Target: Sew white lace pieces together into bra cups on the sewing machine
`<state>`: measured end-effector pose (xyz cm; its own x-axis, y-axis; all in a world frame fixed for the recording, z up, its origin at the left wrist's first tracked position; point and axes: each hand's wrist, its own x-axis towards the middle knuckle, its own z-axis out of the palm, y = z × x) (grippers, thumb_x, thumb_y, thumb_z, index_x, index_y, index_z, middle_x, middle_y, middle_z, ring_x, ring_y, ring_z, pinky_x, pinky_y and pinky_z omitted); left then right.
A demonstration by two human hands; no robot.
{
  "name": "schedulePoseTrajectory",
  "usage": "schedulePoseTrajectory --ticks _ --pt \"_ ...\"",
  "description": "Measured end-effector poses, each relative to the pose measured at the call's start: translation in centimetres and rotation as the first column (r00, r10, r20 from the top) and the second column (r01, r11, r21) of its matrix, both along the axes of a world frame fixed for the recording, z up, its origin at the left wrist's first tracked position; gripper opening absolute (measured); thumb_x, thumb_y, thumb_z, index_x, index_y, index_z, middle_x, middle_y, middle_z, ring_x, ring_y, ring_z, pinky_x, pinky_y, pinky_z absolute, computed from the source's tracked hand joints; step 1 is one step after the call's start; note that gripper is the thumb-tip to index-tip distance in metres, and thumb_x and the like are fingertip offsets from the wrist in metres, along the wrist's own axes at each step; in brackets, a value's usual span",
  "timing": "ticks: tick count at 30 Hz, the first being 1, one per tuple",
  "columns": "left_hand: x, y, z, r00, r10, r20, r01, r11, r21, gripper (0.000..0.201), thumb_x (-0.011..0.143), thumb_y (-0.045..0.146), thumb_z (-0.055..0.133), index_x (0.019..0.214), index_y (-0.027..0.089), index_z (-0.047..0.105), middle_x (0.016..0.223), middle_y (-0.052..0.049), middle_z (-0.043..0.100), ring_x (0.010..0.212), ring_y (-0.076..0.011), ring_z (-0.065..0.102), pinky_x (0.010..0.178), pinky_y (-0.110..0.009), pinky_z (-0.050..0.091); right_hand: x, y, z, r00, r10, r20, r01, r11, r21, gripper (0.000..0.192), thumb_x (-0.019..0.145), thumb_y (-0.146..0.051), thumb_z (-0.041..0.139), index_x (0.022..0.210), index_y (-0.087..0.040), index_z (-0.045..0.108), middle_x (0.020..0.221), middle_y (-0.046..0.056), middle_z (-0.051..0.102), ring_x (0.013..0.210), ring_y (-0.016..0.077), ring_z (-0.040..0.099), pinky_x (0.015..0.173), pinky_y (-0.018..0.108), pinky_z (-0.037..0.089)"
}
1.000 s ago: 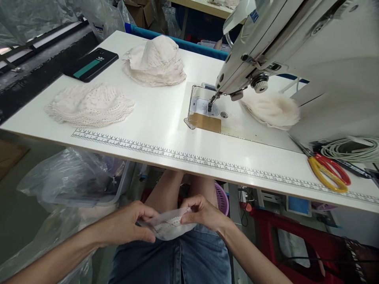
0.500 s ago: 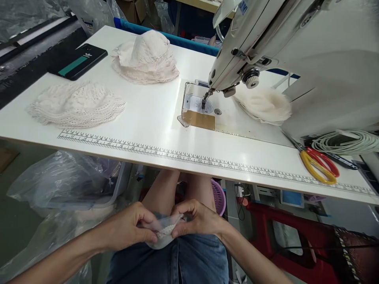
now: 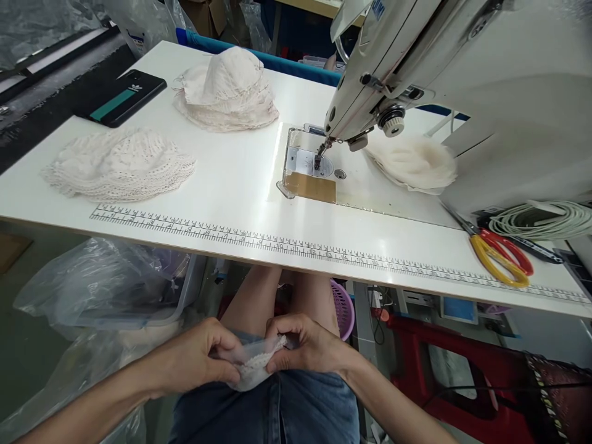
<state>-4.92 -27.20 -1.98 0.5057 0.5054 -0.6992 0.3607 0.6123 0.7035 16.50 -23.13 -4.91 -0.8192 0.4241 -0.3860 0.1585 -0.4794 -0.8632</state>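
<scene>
Above my lap, a small piece of sheer white fabric with a lace edge point(image 3: 253, 369) is stretched between my hands. My left hand point(image 3: 203, 356) pinches its left end between thumb and fingers. At the other end, my right hand point(image 3: 308, 346) grips the fabric, its thumb and index finger near the lace. Part of the cloth is hidden behind my fingers. On the table point(image 3: 222, 191) lie a flat pile of cream lace pieces point(image 3: 120, 165) and a taller stack of cream lace pieces point(image 3: 229, 92). Sheer cream fabric pieces point(image 3: 416, 163) rest under the sewing machine's arm.
A sewing machine point(image 3: 393, 74) stands at the right. Scissors with yellow and red handles point(image 3: 502, 259) lie beside a coil of pale cable point(image 3: 546, 221). A black phone point(image 3: 127, 98) is at the left. Below are a plastic bin point(image 3: 185, 296), a purple basket point(image 3: 342, 308) and a red stool point(image 3: 416, 370).
The lace edge now shows more clearly between my hands, its right end raised by my right fingers. Both hands have shifted very slightly left; the things on the table stay put.
</scene>
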Motion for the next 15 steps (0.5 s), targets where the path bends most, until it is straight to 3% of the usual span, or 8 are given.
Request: schedulePoseTrajectory --ticks 3,7,15 --pt "0.2 0.0 -0.1 0.999 0.028 0.021 -0.029 0.999 0.043 0.009 0.064 0.021 0.067 0.064 0.012 0.068 0.053 0.006 0.037 0.053 -0.008 0.029 0.048 -0.021 0.018 -0.4 -0.1 -0.1 1.0 -0.013 0.017 0.015 0.997 -0.072 0.033 0.061 -0.038 0.078 0.074 -0.012 0.063 0.064 -0.003 0.054 0.057 0.0073 0.046 0.056 0.019 0.036" --pt "0.7 0.0 -0.2 0.997 0.082 0.012 -0.083 0.995 0.055 0.02 0.068 0.025 0.066 0.054 0.011 0.063 0.047 0.007 0.027 0.048 -0.0067 0.021 0.045 -0.023 0.013 -0.5 -0.2 -0.2 0.999 -0.029 0.024 0.031 0.995 -0.096 0.033 0.058 -0.033 0.081 0.075 -0.011 0.063 0.064 -0.003 0.056 0.057 0.007 0.047 0.055 0.019 0.036" --pt "0.4 -0.3 -0.6 0.993 0.119 -0.005 -0.119 0.993 0.023 0.02 0.067 0.028 0.066 0.063 0.009 0.072 0.048 0.006 0.036 0.049 -0.0074 0.025 0.047 -0.023 0.014 0.2 -0.2 -1.2 0.998 -0.059 0.006 0.059 0.974 -0.217 0.034 0.057 -0.034 0.081 0.078 -0.013 0.065 0.074 -0.001 0.062 0.065 0.0092 0.054 0.064 0.021 0.04"
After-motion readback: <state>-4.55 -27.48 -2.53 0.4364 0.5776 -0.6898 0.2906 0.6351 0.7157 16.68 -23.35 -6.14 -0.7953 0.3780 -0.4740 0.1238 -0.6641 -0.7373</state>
